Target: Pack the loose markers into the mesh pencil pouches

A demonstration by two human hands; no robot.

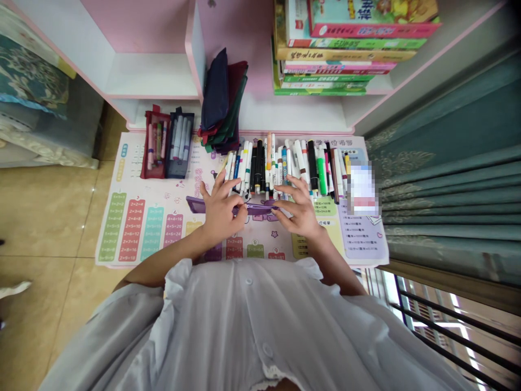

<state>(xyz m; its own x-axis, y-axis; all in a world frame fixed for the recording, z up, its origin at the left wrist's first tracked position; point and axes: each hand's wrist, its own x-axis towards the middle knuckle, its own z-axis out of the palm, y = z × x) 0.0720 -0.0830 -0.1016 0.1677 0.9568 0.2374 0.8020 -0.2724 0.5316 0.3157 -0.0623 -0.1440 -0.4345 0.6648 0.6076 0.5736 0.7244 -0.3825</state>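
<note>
A purple pencil pouch (260, 210) is held edge-up between my two hands, low over the desk. My left hand (223, 209) pinches its upper edge near the middle, thumb and forefinger together, the other fingers spread. At the pouch's right end my right hand (299, 209) grips it between thumb and fingers. Just beyond the hands lies a row of markers (280, 163), mostly white, with several black ones, a green one and an orange one. My fingertips partly cover the near ends of the row. What the pouch holds, if anything, is hidden.
A red mesh pouch (156, 144) and a dark blue mesh pouch (179, 145), both with markers inside, lie at the back left. Stacked dark pouches (222, 100) lean on the shelf divider. Books (334, 65) fill the upper right shelf. A blurred item (363, 187) lies at right.
</note>
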